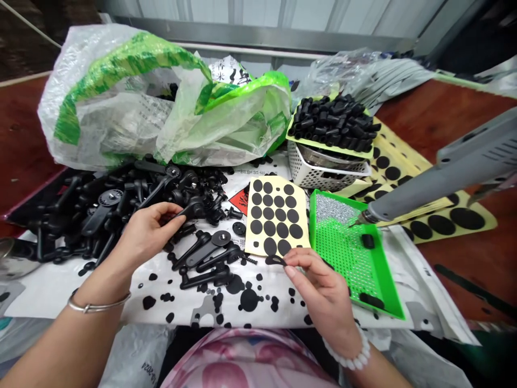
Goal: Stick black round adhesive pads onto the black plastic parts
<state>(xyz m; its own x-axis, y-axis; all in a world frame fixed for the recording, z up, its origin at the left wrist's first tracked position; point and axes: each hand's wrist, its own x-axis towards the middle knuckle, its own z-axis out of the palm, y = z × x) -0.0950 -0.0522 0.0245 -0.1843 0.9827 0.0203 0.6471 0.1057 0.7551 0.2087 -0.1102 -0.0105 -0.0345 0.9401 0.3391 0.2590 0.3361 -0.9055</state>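
Nearest lies the pink patterned clothing (250, 361) of the person working, just below the blotched white tabletop (274, 318). Left of the cream sticker sheet (299, 200), the person holds a black crank handle (195, 209), its rounded head pointing toward the sheet and its long axis running roughly sideways; the fingers partly hide it. At the sheet's near edge, a thin black adhesive disc (275, 260) juts leftward from the other hand, bent into a flat loop lying sideways. The sheet is papery, dotted with matte black circles; smooth plastic cranks (208, 276) lie to its left, and a perforated green plastic tray (390, 280) stands to its right. The left hand (147, 231) is nearly closed, thumb and fingers gripping the handle; the right hand (323, 293) pinches the disc's edge between narrowed fingertips.
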